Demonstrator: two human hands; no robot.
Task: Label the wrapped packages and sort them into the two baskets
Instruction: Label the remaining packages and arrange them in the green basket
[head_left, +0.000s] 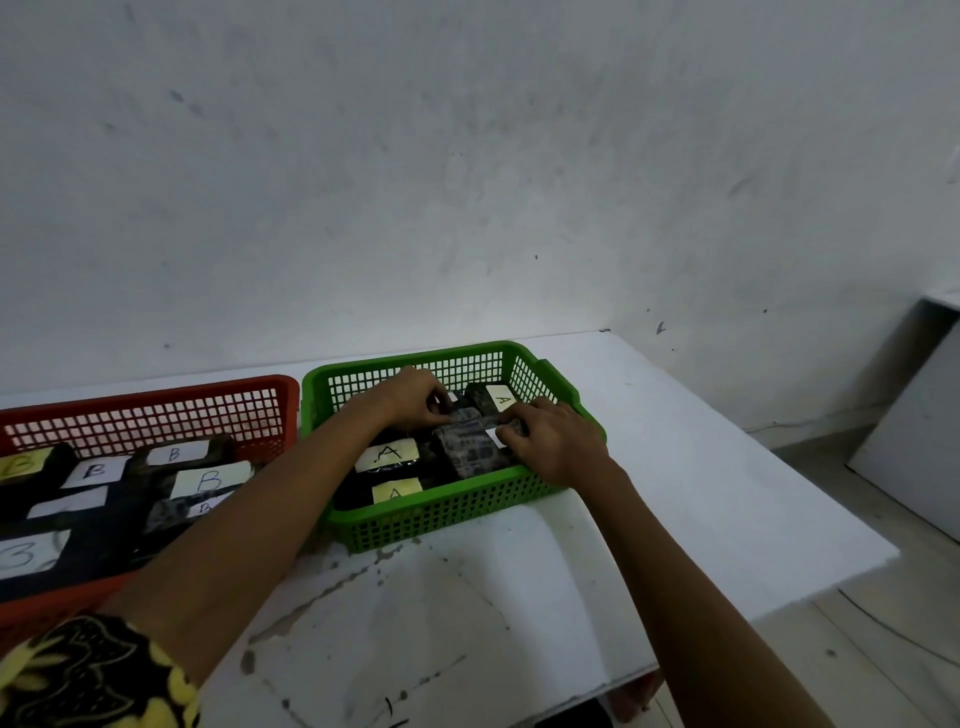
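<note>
The step in hand looked like sorting: both hands were settling a dark wrapped package (465, 449) inside the green basket (447, 512) among others marked A, while the red basket (156, 395) beside it on the counter (519, 597) held the B ones. The left hand (418, 397) reached across, fingers curled onto the package's far edge. The right hand (553, 441) lay palm-down, fingers curled over its labelled end. Next, probably, both would need to let go and draw clear.
</note>
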